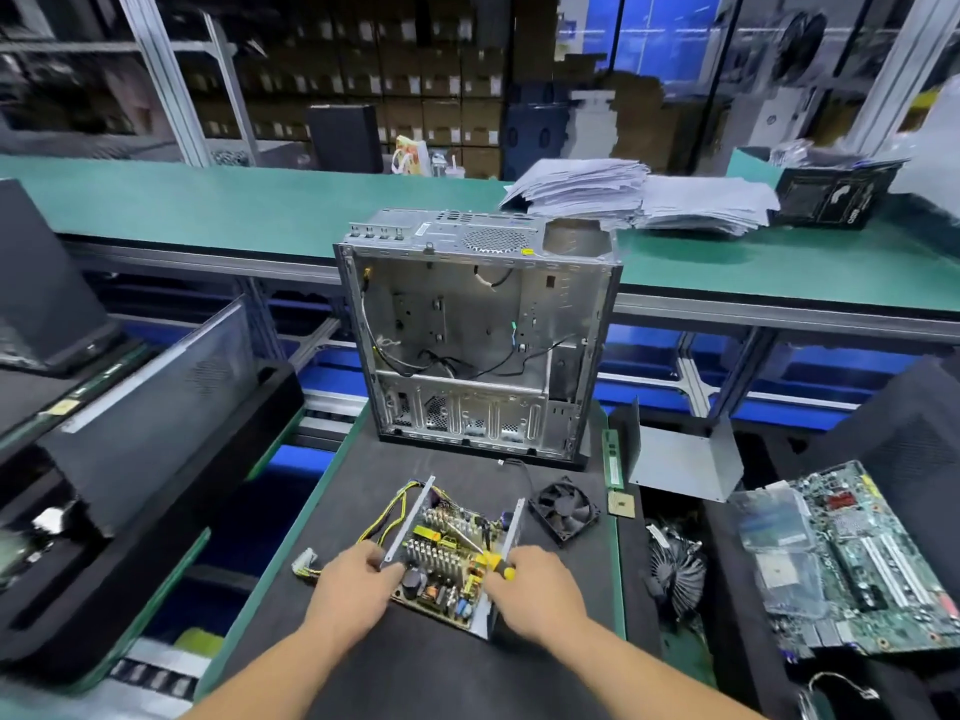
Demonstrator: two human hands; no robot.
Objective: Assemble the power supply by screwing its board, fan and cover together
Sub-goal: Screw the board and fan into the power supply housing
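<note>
The power supply (451,556) lies open on the dark mat, its circuit board (441,589) sitting inside a grey metal tray with yellow and black cables trailing off to the left. My left hand (349,589) grips the tray's left wall. My right hand (530,584) holds a screwdriver with a yellow and black handle (500,562), its shaft slanting up and left over the board. The black fan (563,509) lies loose on the mat to the right of the tray. A grey bent metal cover (685,459) stands further right.
An empty computer case (478,330) stands upright behind the power supply. A motherboard (857,558), a cooler fan (675,574), a memory stick (613,459) and a processor chip (621,504) lie to the right. Black panels lean at left. Stacked papers (639,194) sit on the green conveyor.
</note>
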